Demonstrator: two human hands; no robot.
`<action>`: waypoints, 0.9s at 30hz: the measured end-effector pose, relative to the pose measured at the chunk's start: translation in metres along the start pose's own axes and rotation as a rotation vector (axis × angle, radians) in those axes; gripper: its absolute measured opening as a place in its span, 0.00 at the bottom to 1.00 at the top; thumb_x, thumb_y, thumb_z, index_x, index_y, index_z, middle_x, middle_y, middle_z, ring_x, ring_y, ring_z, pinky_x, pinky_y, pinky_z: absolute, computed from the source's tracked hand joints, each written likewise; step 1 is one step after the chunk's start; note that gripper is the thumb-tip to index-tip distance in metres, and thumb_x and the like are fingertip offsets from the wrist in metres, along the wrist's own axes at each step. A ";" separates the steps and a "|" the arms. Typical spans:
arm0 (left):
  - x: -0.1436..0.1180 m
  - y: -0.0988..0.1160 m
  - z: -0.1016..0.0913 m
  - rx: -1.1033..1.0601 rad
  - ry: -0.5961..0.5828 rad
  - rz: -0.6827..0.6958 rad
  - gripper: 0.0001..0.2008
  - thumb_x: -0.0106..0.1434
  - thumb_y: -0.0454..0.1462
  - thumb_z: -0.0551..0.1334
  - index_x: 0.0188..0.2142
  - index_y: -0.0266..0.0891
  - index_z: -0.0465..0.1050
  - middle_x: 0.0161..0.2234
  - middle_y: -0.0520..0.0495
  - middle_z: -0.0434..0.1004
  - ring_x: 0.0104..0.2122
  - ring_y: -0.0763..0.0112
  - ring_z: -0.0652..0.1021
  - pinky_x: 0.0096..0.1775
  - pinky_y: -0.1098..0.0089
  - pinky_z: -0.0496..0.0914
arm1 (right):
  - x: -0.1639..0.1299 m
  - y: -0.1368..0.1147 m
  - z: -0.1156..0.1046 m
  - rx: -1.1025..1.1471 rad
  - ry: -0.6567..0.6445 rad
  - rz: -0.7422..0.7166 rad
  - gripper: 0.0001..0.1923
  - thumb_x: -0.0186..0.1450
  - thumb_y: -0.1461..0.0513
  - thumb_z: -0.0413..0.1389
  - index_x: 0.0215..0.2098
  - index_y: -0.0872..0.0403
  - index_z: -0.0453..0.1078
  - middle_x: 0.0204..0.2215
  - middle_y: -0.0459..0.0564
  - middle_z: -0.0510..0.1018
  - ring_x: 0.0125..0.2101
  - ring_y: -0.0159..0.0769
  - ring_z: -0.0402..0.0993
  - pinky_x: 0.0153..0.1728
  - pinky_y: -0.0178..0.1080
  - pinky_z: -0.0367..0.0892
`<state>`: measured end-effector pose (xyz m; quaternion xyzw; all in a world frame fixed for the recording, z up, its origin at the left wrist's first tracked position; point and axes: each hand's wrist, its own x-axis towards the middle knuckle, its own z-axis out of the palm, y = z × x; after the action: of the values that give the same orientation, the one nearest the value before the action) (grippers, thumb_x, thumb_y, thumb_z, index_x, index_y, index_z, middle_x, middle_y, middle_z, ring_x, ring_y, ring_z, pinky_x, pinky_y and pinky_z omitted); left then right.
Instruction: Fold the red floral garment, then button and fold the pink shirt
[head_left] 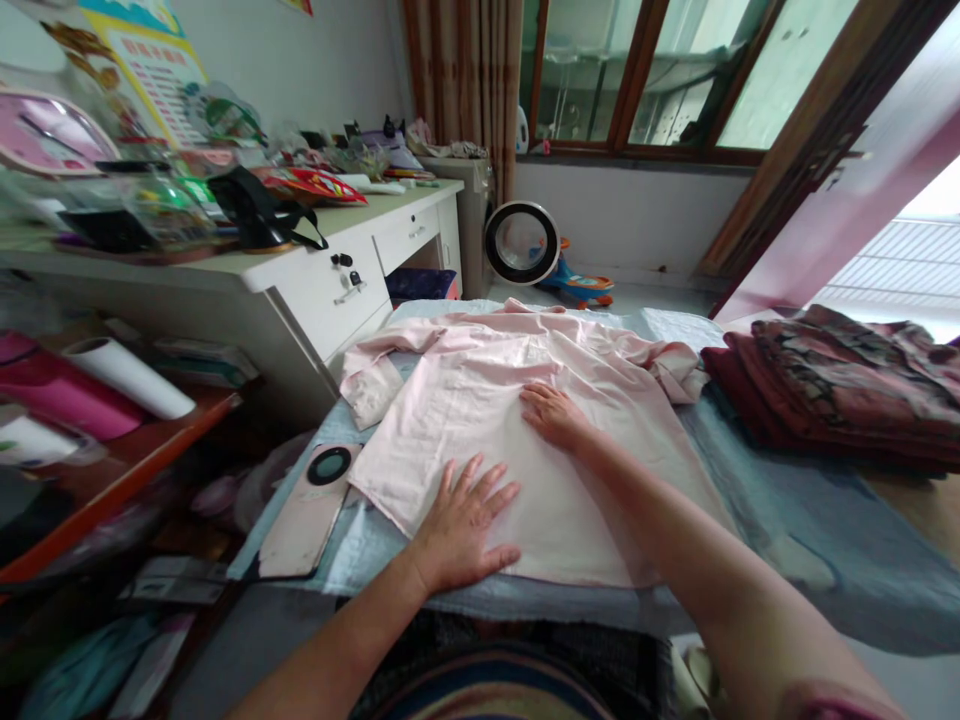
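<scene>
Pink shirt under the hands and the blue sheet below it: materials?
Pink shirt: looks like thin woven cotton or a blend, matte, creasing softly under both flat hands. Blue sheet: seems a heavier cloth, dull finish, slightly fuzzy; fibre unclear.

Both forearms bare, no sleeves/watch; dark striped garment w/ blue band at waist.

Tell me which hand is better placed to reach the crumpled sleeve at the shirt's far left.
Probably the left. The left hand lies flat on the pink shirt, on the same side as the crumpled sleeve. The right hand rests mid-shirt and would cross over.
</scene>
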<state>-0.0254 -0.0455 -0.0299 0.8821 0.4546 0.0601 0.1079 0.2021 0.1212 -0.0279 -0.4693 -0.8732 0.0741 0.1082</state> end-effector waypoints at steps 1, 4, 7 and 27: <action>0.000 0.000 -0.001 0.003 -0.001 0.001 0.38 0.60 0.60 0.57 0.67 0.53 0.55 0.69 0.46 0.52 0.68 0.42 0.48 0.63 0.35 0.40 | 0.003 0.003 0.001 0.001 0.011 0.023 0.23 0.71 0.57 0.48 0.62 0.55 0.65 0.63 0.55 0.65 0.64 0.43 0.58 0.63 0.47 0.54; -0.001 0.003 -0.003 0.014 -0.014 0.000 0.39 0.60 0.59 0.59 0.67 0.53 0.53 0.69 0.46 0.51 0.68 0.42 0.48 0.63 0.35 0.41 | 0.006 0.007 0.007 0.002 0.054 0.047 0.24 0.71 0.57 0.47 0.62 0.56 0.64 0.64 0.54 0.65 0.64 0.44 0.57 0.63 0.47 0.53; 0.000 0.004 -0.007 0.014 -0.032 -0.003 0.40 0.59 0.57 0.61 0.67 0.52 0.55 0.69 0.45 0.52 0.67 0.41 0.50 0.63 0.35 0.44 | 0.003 0.006 0.009 0.019 0.077 0.050 0.23 0.71 0.56 0.47 0.62 0.55 0.64 0.64 0.53 0.65 0.65 0.44 0.56 0.63 0.47 0.53; 0.240 -0.048 -0.041 0.077 0.079 -0.413 0.15 0.65 0.31 0.51 0.45 0.38 0.75 0.45 0.40 0.77 0.43 0.60 0.78 0.43 0.65 0.71 | 0.005 0.020 0.015 0.098 0.377 0.313 0.12 0.68 0.64 0.50 0.39 0.53 0.76 0.45 0.52 0.79 0.49 0.41 0.69 0.55 0.41 0.59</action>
<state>0.0680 0.1826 -0.0001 0.7707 0.6314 0.0537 0.0664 0.2117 0.1365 -0.0465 -0.5984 -0.7497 0.0433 0.2792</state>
